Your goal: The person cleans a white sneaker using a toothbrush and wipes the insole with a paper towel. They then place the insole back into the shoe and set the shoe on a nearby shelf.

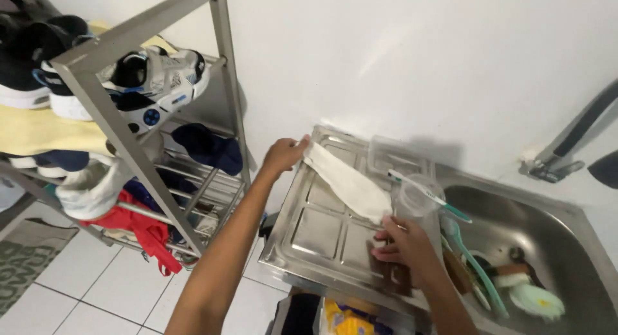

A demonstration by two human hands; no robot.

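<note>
Here the left hand (283, 155) pinches one end of a white cloth (347, 184) stretched over the steel drainboard (322, 235), and the right hand (402, 241) grips the other end. It seems light and soft, best held at both ends.

White cloth (347, 184): long, limp strip, stretched diagonally across the steel drainboard (322, 235), far end pinched at the back-left corner, near end at the front, slightly creased.

Steel sink drainboard (322, 235), white cloth (347, 184) stretched across it, clear plastic cup (412, 200) at its sink-side edge
</note>
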